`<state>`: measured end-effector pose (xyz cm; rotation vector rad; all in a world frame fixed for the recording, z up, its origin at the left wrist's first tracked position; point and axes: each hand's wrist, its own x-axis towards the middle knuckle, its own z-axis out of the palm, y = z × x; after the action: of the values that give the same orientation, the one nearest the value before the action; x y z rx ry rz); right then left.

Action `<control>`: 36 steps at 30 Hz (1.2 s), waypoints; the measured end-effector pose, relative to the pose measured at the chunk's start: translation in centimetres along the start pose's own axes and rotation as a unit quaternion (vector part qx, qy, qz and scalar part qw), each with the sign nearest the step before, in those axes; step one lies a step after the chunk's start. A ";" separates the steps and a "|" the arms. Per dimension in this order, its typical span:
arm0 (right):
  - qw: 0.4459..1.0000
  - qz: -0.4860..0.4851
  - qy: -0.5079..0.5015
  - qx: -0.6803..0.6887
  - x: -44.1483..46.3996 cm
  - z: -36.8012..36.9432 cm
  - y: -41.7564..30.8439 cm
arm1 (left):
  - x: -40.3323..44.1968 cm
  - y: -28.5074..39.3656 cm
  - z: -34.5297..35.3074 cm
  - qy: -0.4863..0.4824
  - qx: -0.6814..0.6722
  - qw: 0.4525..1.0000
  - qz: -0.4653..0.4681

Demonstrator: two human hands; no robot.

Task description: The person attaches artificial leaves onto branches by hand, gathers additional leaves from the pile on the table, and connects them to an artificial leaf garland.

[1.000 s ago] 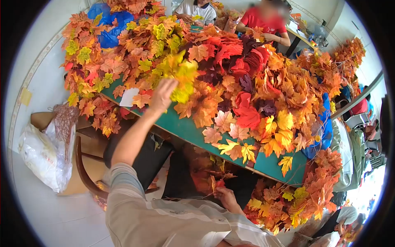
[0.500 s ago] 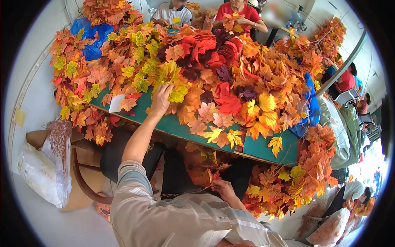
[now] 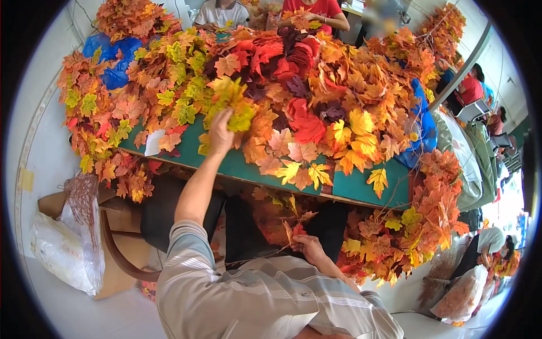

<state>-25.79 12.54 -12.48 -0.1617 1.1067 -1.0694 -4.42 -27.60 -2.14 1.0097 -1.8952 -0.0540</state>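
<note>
The left hand (image 3: 221, 134) reaches out over the green table (image 3: 237, 165), its fingers together on the near edge of a bunch of yellow leaves (image 3: 232, 107). The bunch is blurred, so how many leaves the fingers pinch is hard to tell; it seems to be more than one. Orange leaves (image 3: 261, 125) lie just to its right, and yellow-green leaves (image 3: 185, 110) to its left.

The right hand (image 3: 309, 248) is low, in front of the striped shirt (image 3: 265, 294) and over the dark trousers (image 3: 243, 226). Its thumb and fingers are closed on a thin twig (image 3: 265, 256), which runs out to the left, with a small orange-red leaf (image 3: 289, 230) at the fingertips.

Farther along the table are red leaves (image 3: 307, 127), dark purple leaves (image 3: 332, 111) and a single yellow-orange leaf (image 3: 377, 182) near the front edge. A white paper (image 3: 152, 143) lies at the left. Across the table, a person in red (image 3: 316, 10) also handles leaves.
</note>
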 end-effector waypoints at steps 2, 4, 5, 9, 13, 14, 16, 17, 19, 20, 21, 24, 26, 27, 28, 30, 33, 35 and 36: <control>1.000 -0.006 -0.001 0.008 -0.1 0.1 -0.2 | 1.2 0.2 -2.4 0.040 -0.006 0.999 0.002; 1.000 -0.001 -0.003 0.003 -0.1 -0.2 0.1 | 2.3 0.3 -4.4 0.059 0.016 0.998 0.017; 1.000 0.004 -0.006 -0.002 0.0 -0.4 0.3 | 2.5 -0.2 -4.9 0.057 0.039 0.997 0.028; 1.000 0.007 -0.015 -0.001 0.4 -0.2 0.4 | 2.1 -2.3 -5.5 -0.006 0.158 0.985 0.067; 1.000 -0.001 -0.012 -0.002 0.1 0.6 -0.1 | -0.9 -4.8 -3.7 -0.125 0.214 0.968 0.044; 1.000 -0.003 -0.010 -0.001 -0.1 0.5 0.1 | -1.3 -5.2 -3.2 -0.145 0.223 0.963 0.044; 1.000 0.002 -0.007 0.005 -0.4 0.6 0.1 | -0.9 -4.1 -3.5 -0.214 0.213 0.953 0.039; 1.000 0.006 -0.007 0.007 -0.5 0.7 0.1 | -0.5 -3.7 -3.8 -0.234 0.207 0.949 0.035; 1.000 0.000 -0.009 0.003 -0.7 0.8 0.1 | 0.5 -3.7 -4.0 -0.284 0.199 0.938 0.013; 1.000 -0.004 -0.009 0.001 -0.7 0.7 -0.1 | 0.8 -3.5 -4.2 -0.292 0.191 0.937 0.009; 1.000 -0.014 -0.008 0.005 -0.8 0.8 -0.3 | 1.3 -2.6 -5.1 -0.301 0.184 0.936 0.004; 0.999 -0.032 -0.006 0.010 -1.0 1.2 -0.4 | 2.0 -0.3 -7.6 -0.322 0.166 0.932 0.010; 0.999 -0.044 -0.012 -0.003 -0.7 1.6 -0.5 | 2.2 1.7 -9.4 -0.321 0.159 0.933 0.028; 0.998 -0.050 -0.006 -0.026 -0.7 1.9 -0.7 | 1.7 3.0 -10.0 -0.243 0.180 0.951 0.059; 0.998 -0.055 -0.004 -0.037 -0.8 2.2 -1.0 | 1.0 3.9 -10.7 -0.215 0.129 0.968 0.018; 0.996 -0.065 0.005 -0.056 -1.2 2.6 -1.5 | -1.2 6.3 -11.7 -0.155 0.022 0.986 -0.061; 0.997 -0.049 -0.033 -0.053 -1.5 3.7 -2.6 | -6.7 14.0 -12.8 -0.338 -0.234 0.874 -0.260; 0.995 -0.051 -0.059 -0.069 -1.9 4.9 -3.4 | -11.5 17.1 -11.9 -0.437 -0.338 0.778 -0.300; 0.991 -0.072 -0.082 -0.078 -1.9 5.4 -3.7 | -13.8 18.1 -11.2 -0.473 -0.349 0.760 -0.278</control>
<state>-23.86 10.01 -6.42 -0.4513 1.0413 -1.0773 -4.35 -2.48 1.73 1.0225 -2.0077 -1.7852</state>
